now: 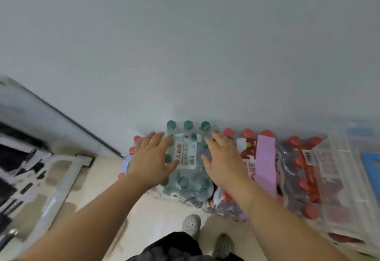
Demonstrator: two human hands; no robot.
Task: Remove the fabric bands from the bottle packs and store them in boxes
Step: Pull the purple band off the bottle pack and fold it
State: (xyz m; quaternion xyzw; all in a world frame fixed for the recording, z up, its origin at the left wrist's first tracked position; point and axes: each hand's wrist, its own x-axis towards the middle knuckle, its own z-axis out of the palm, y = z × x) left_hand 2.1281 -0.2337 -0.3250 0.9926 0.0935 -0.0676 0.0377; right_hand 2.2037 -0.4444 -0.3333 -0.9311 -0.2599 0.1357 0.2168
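A shrink-wrapped pack of green-capped bottles lies on top of other packs by the wall. My left hand rests flat on its left side, fingers spread. My right hand hovers over its right side, also spread and holding nothing. To the right, a red-capped pack wears a pink fabric band wrapped around it. Another red-capped pack lies further right with no band visible. A red-capped pack peeks out at the left, under my left hand.
A clear plastic box with a blue-edged lid stands at the far right. A white metal frame and dark objects fill the left. My feet in perforated clogs stand on the pale floor. The wall is right behind the packs.
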